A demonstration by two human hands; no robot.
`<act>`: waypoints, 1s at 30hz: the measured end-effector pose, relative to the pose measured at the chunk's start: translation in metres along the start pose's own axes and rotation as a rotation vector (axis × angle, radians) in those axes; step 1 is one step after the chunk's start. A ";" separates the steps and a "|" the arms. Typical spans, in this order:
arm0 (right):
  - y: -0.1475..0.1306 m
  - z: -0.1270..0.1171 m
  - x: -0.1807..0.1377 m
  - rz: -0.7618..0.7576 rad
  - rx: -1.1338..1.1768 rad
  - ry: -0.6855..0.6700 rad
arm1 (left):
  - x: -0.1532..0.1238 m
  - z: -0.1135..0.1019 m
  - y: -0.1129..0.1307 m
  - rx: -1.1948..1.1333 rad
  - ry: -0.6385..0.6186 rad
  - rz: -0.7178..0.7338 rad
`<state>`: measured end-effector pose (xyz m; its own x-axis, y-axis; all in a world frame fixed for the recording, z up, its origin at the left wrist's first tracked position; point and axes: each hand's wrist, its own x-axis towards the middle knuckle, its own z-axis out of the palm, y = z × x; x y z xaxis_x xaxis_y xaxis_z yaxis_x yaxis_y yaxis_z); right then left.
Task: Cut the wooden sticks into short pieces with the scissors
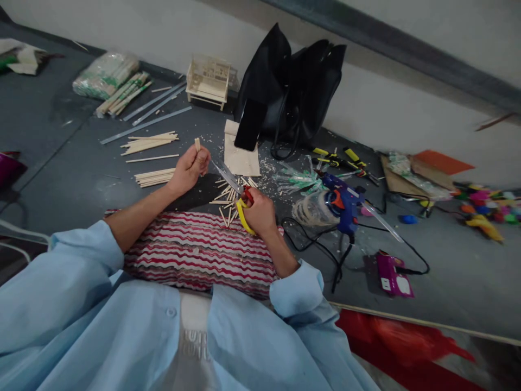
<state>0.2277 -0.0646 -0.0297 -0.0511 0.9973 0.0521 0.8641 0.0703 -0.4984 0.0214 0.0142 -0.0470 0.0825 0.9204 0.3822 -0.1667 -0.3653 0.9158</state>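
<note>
My left hand is closed around a few short wooden sticks, whose ends stick up above the fingers. In my right hand is a pair of scissors with red and yellow handles, its blades pointing up and left toward the left hand. Under the blades lies a scattered heap of cut stick pieces. Longer wooden sticks rest in bundles left of my left hand. A striped red and white cushion lies at the table's near edge, below both forearms.
A black bag with a phone leaning on it stands at the back, beside a small wooden model bench. To the right, a blue glue gun rests on a jar, its black cable looping over the table. Pliers lie behind.
</note>
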 end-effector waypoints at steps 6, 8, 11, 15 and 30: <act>0.000 0.000 0.000 -0.016 0.012 -0.001 | 0.002 0.002 -0.003 0.064 0.047 0.037; 0.000 0.000 0.000 -0.013 0.014 -0.002 | 0.002 0.002 -0.004 0.069 0.046 0.037; 0.000 0.000 0.000 -0.015 0.003 0.003 | 0.002 0.003 -0.004 0.053 0.030 0.040; 0.002 0.001 0.000 -0.012 0.024 0.015 | 0.002 0.003 -0.004 0.048 0.028 0.075; 0.000 -0.002 -0.003 -0.002 0.232 0.119 | -0.006 0.005 0.004 0.393 -0.060 0.179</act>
<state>0.2284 -0.0675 -0.0281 0.0182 0.9889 0.1477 0.7253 0.0886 -0.6827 0.0252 0.0063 -0.0447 0.1457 0.8323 0.5348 0.2026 -0.5542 0.8074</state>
